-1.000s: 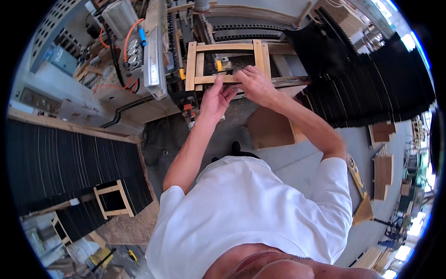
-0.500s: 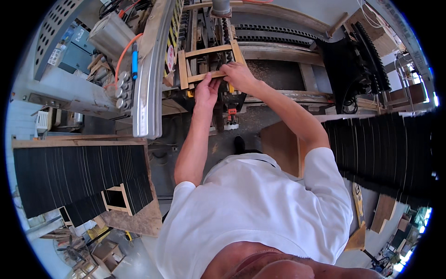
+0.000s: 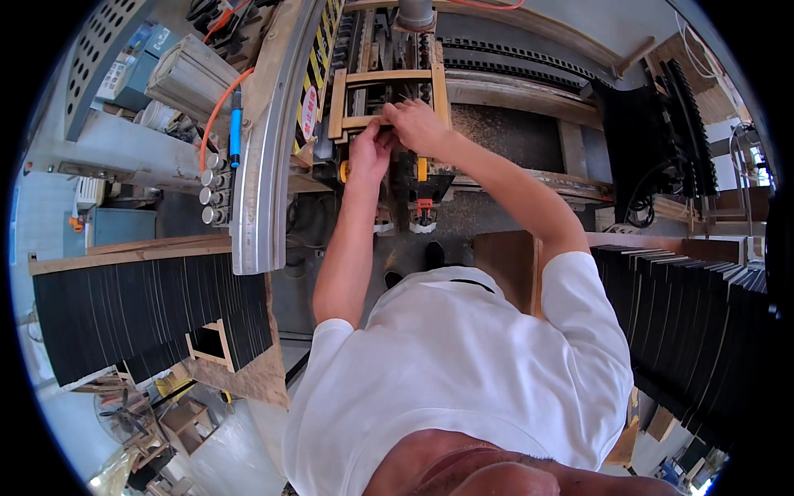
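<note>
A light wooden frame (image 3: pixel 389 76) with an open middle lies on the rails of a machine ahead of me. At its near rail, my left hand (image 3: pixel 371 154) is closed, thumb and fingers pinching the wood from the near side. My right hand (image 3: pixel 416 126) is curled over the same rail, its fingers bent and right beside the left fingertips. The hands partly cover the rail, and some fingertips are hidden. Below the frame, yellow round parts (image 3: pixel 422 169) show on the machine's near end.
A metal beam (image 3: pixel 260 182) runs along the left, with a blue pen-like tube (image 3: pixel 236 136) on it. Dark stacked strips stand at left (image 3: pixel 132 306) and right (image 3: pixel 678 331). A small wooden frame (image 3: pixel 212 345) leans against the left stack. Sawdust lies beside the machine.
The wooden frame sits a little farther from me on the machine and looks straighter. Both hands have moved forward with it, closer together. The whole view has shifted slightly.
</note>
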The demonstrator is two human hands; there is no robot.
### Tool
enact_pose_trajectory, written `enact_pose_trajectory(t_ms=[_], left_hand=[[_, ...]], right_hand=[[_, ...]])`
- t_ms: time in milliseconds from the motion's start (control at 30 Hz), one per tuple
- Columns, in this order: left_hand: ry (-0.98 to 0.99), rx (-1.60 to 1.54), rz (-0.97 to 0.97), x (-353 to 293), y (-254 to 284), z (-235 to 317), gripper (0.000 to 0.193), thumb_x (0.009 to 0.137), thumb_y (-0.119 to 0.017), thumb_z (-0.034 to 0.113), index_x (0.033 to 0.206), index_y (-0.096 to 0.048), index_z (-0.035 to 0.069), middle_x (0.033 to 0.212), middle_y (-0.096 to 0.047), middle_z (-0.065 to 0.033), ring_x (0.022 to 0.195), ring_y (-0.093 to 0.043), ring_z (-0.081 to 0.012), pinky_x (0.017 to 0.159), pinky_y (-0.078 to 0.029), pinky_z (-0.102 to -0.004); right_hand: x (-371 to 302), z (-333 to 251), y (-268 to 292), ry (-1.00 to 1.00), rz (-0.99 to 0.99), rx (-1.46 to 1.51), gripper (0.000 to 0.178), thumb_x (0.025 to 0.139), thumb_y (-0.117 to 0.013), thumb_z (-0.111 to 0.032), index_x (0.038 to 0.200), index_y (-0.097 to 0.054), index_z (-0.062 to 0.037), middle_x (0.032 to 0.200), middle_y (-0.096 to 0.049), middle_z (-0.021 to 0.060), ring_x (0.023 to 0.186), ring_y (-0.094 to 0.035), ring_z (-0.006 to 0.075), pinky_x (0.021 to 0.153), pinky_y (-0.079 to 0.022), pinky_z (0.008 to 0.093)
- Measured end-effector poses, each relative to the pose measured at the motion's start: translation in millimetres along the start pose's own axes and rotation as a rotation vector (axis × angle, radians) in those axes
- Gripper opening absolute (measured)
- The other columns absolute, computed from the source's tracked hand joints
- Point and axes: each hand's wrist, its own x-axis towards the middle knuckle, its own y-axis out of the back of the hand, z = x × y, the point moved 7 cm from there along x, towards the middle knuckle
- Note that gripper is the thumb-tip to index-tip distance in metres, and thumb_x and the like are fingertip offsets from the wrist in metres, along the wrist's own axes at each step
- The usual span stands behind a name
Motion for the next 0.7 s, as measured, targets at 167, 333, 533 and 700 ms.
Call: enact_pose_trajectory(t_ms=[167, 333, 533, 700], left_hand=[[0.070, 0.205, -0.012, -12, 1, 8, 0.031, 0.097, -0.053, 0.033, 0.117, -0.055, 0.009, 0.118, -0.059, -0.0067, 0.113, -0.052, -0.0207, 0.098, -0.039, -0.0405], [0.212, 0.273, 0.011, -96, 31, -22, 0.041, 0.095, -0.056, 0.030, 0.126, -0.051, 0.003, 0.128, -0.056, -0.0122, 0.116, -0.056, -0.0260, 0.098, -0.046, -0.0413], [0.329, 0.155, 0.093, -185, 132, -56, 0.040, 0.096, -0.057, 0.026, 0.127, -0.050, 0.002, 0.124, -0.058, -0.0135, 0.112, -0.058, -0.0265, 0.096, -0.048, -0.0408], [0.287, 0.126, 0.290, -228, 184, -54, 0.041, 0.095, -0.056, 0.025, 0.127, -0.048, 0.000, 0.123, -0.058, -0.0156, 0.110, -0.059, -0.0277, 0.094, -0.050, -0.0414]], right_hand=[[33, 17, -14, -0.052, 0.005, -0.007, 0.025, 0.070, -0.060, -0.003, 0.094, -0.053, -0.0034, 0.083, -0.065, 0.0153, 0.085, -0.063, 0.0346, 0.076, -0.045, 0.0442], [71, 57, -28, -0.172, -0.025, -0.061, 0.019, 0.074, -0.055, -0.001, 0.093, -0.053, -0.0041, 0.080, -0.066, 0.0178, 0.085, -0.063, 0.0368, 0.076, -0.045, 0.0471], [110, 79, -38, -0.187, -0.130, -0.275, 0.026, 0.078, -0.059, -0.005, 0.103, -0.055, -0.0044, 0.090, -0.069, 0.0157, 0.092, -0.064, 0.0327, 0.082, -0.041, 0.0424], [147, 70, -53, -0.028, -0.199, -0.534, 0.023, 0.080, -0.063, -0.013, 0.102, -0.059, -0.0084, 0.091, -0.070, 0.0089, 0.094, -0.063, 0.0256, 0.082, -0.038, 0.0379]])
